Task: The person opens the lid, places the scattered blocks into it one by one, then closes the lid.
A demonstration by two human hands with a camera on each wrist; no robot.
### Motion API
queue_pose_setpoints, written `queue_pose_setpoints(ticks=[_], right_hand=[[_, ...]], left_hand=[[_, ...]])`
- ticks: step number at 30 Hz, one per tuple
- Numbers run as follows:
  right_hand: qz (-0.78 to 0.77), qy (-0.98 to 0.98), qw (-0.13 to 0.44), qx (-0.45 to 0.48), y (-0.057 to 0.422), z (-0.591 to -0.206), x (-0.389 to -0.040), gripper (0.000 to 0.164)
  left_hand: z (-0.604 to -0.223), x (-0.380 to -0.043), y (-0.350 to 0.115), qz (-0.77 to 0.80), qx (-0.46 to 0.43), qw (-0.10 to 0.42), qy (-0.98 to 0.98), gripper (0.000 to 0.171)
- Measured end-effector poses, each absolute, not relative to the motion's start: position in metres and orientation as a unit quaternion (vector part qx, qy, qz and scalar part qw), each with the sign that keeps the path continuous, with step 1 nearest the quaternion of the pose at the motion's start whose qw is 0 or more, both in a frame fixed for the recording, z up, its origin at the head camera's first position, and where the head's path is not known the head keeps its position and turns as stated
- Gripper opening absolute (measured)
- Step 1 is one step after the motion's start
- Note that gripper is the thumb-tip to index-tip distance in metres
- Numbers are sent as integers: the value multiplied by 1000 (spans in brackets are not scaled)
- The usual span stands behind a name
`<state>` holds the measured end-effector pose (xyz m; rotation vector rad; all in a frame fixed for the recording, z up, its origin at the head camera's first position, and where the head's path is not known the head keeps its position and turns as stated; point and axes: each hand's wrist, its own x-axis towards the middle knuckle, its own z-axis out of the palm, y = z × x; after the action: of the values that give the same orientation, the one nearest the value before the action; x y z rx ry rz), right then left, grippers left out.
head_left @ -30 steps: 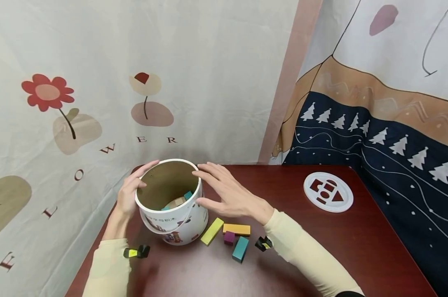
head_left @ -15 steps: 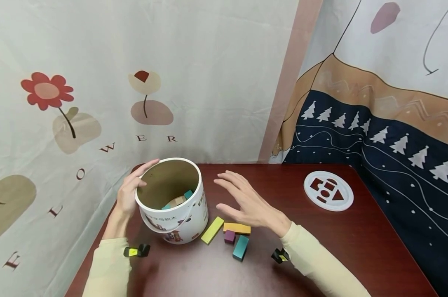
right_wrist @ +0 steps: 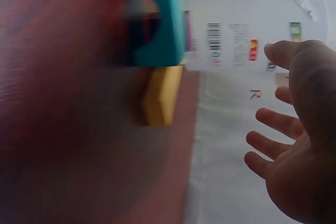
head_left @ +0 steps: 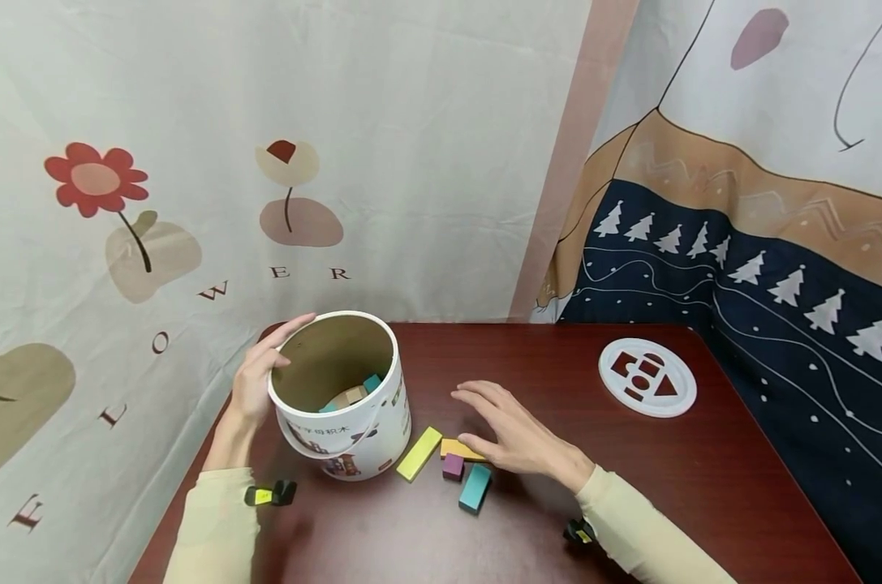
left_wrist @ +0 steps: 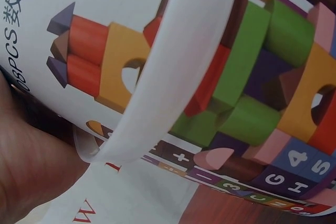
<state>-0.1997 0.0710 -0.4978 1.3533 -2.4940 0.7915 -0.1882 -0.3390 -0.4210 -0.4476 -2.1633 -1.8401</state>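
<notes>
A white bucket (head_left: 382,434) with a printed label stands upright at the left of the table, its handle (left_wrist: 184,72) hanging down. My left hand (head_left: 254,385) holds its left rim, one digit bent over the edge. Inside the bucket, several blocks (head_left: 353,396) lie at the bottom. My right hand (head_left: 517,430), fingers spread and holding nothing, hovers over the right end of an orange block (head_left: 458,448), partly hiding it. Around that lie a yellow-green block (head_left: 419,454), a small purple block (head_left: 453,466) and a teal block (head_left: 475,488) with an arched cut-out seen in the right wrist view.
A round white plate (head_left: 608,381) with shaped cut-outs lies at the far right of the dark red table (head_left: 740,503). Printed cloth (head_left: 426,162) hangs behind the table's back edge and along its right side.
My right hand has drawn away from the bucket's right rim, moving right and toward me to above the orange block. My left hand and the bucket stay put.
</notes>
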Motion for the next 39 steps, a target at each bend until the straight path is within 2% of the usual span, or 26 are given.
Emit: queue_pose_setpoints(ticks=[13, 31, 39], right_hand=[[213, -868, 28, 447, 80, -527, -204, 41], [212, -871, -30, 443, 78, -537, -204, 32], [217, -866, -36, 449, 77, -539, -204, 29]], left_hand=[[-423, -190, -340, -640, -150, 129, -743, 72], [-422, -188, -339, -647, -151, 128, -736, 71], [-423, -189, -338, -643, -150, 132, -740, 71]])
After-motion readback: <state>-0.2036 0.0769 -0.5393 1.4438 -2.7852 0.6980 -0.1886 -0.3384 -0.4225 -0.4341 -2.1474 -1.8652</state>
